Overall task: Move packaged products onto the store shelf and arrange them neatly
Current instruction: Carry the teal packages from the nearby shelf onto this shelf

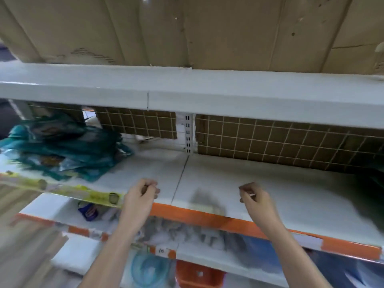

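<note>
Both hands hover above the white shelf's (239, 183) front edge, fingers curled, holding nothing visible. The teal packaged products (62, 146) lie piled on that shelf, well left of the left hand (141, 194); the right hand (255, 199) is farther still.

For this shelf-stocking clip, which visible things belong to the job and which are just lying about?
Belongs to the job:
- teal packets, heaped at the left of the shelf
- white shelf, mostly bare
- left hand and right hand, both curled over the front edge, holding nothing visible

Just lying about:
- cardboard boxes on the shelf above
- blue packet on the shelf below
- orange crate lower down
</note>
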